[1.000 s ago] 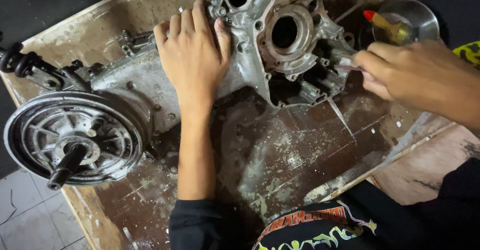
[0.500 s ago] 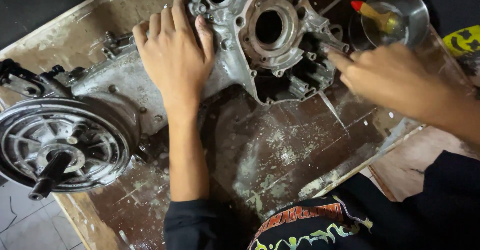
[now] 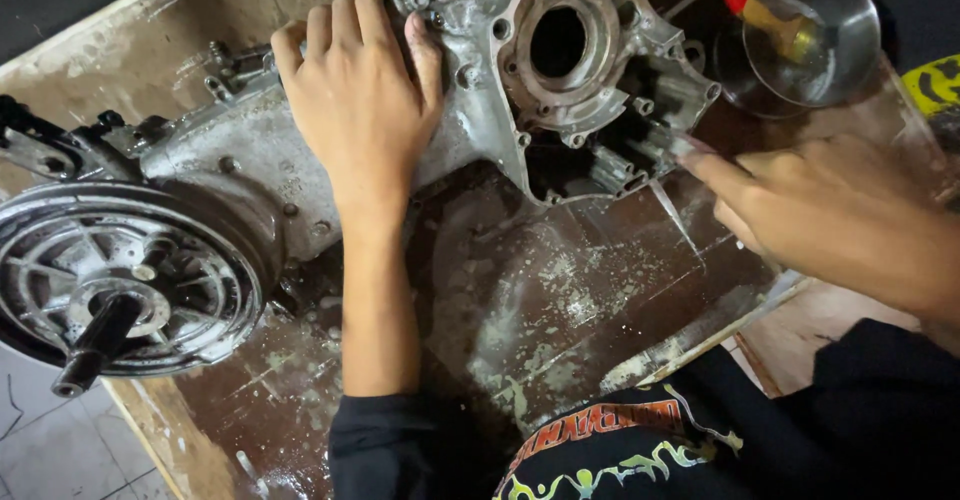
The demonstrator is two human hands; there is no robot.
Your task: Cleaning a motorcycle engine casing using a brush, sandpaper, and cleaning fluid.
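A worn wooden table, stained dark and flecked with pale scrapings, fills most of the frame. Across its upper half lies a grey metal engine case, its long axis running from the lower left of the frame up toward the upper right. At the lower left end sits a round, finned wheel drum with a stub axle pointing toward the viewer; at the upper right end the case opens into a round bearing bore.

The left hand lies flat on the middle of the case, fingers spread and pressed down on the metal, pointing to the top of the frame. The right hand comes in from the right edge, fingers drawn together and pointing left, the fingertips at the lower right corner of the case just below the bore (whether they pinch a small tool there I cannot tell; something thin and pale shows at the tips). So the right hand is the nearer one to the open end.

In the upper right corner stands a small metal bowl holding a wooden-handled brush with a red tip, apart from both hands.
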